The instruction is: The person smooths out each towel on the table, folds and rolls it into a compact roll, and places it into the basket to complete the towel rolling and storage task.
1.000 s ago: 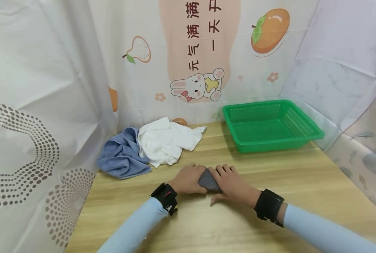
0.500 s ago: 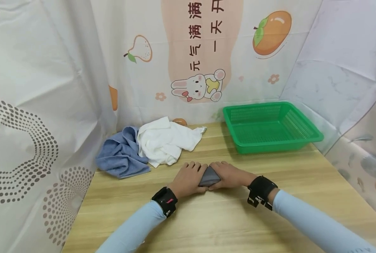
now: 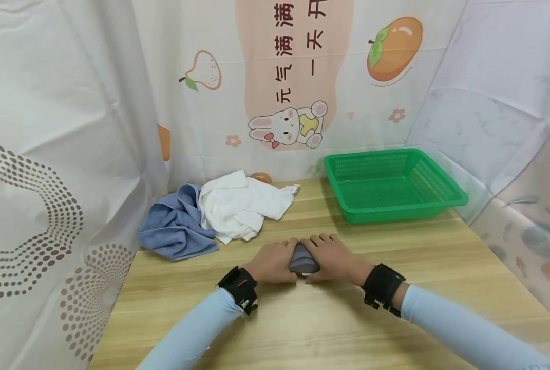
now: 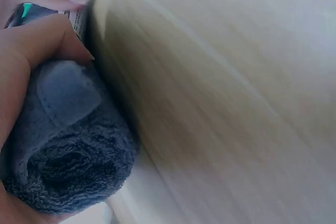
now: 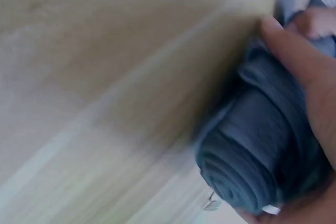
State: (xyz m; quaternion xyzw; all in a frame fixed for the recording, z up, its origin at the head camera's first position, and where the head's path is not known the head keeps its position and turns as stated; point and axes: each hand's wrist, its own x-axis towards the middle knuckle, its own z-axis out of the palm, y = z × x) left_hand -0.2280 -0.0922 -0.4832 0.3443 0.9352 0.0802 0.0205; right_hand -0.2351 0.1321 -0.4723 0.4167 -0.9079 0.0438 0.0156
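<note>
A dark grey towel rolled into a tight cylinder (image 3: 303, 261) lies low over the wooden table, between both hands in the head view. My left hand (image 3: 272, 262) grips its left part. The right hand (image 3: 334, 260) holds the right part, thumb nearest me. In the left wrist view, the end of the grey towel (image 4: 79, 150) shows as a fluffy spiral, with a printed white label (image 4: 79, 22) near the thumbs. The right wrist view shows the other coiled end of the towel (image 5: 236, 171), its layers slightly stepped. The palms hide much of the roll.
A crumpled blue towel (image 3: 177, 226) and a crumpled white towel (image 3: 242, 205) lie side by side at the table's back left. A green plastic basket (image 3: 404, 212) stands at the back right. Printed curtains (image 3: 201, 118) close off the back and sides of the table (image 3: 418, 272).
The right hand shifted from a looser hold with its thumb apart to a close grip on the rolled towel. The roll has turned slightly between the hands. The other towels and basket stayed put.
</note>
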